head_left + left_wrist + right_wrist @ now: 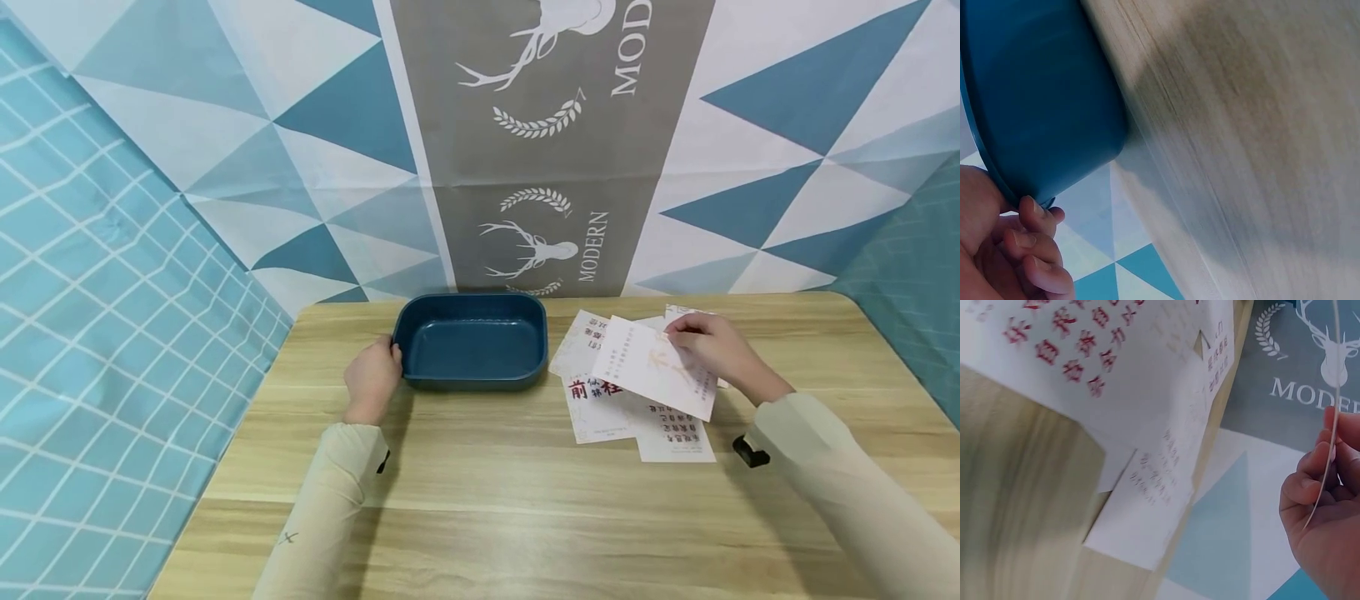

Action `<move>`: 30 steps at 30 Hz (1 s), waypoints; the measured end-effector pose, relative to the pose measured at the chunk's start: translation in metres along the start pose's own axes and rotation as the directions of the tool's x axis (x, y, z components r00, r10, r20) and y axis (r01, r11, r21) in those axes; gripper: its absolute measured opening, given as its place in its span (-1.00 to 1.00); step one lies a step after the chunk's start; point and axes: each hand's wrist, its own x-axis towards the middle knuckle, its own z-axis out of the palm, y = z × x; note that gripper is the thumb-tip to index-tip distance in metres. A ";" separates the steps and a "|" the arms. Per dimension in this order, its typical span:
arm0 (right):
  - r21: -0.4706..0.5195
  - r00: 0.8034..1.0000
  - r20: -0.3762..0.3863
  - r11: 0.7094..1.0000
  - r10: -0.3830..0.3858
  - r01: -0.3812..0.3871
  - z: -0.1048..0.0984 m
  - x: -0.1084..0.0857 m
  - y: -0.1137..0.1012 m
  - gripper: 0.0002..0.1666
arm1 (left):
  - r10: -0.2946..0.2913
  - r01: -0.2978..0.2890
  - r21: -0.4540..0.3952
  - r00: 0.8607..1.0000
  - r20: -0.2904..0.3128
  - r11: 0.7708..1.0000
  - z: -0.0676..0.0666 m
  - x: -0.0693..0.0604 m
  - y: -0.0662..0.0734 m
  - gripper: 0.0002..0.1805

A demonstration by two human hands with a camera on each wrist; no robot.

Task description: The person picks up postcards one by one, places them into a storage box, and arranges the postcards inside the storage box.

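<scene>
White card (656, 375) pinched, blue bin (480, 346) gripped.
Head: the right hand (712, 346) holds the card above printed cards (600, 417) on the desk (480, 508), right of the bin, whose left end the left hand (373, 371) grips. Left wrist: fingers (1038, 245) clamped on its edge. Right wrist: fingers clamped on the card, seen edge-on. Apparently a pick-up step; next seems to need a firm pinch, clear of the pile.
</scene>
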 end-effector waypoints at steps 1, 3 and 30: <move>0.001 1.000 0.005 1.000 -0.003 0.003 0.000 0.002 -0.002 -0.58 | 0.001 -0.001 -0.002 1.000 -0.001 1.000 0.000 0.000 0.000 -0.69; 0.007 1.000 0.014 1.000 -0.014 0.014 0.000 0.005 -0.006 -0.58 | 0.004 -0.004 -0.010 1.000 -0.004 1.000 -0.001 0.000 0.001 -0.70; -0.014 0.973 0.076 0.975 -0.220 0.221 0.024 0.052 -0.078 -0.69 | -0.006 0.006 -0.004 1.000 -0.015 1.000 0.000 0.000 0.002 -0.72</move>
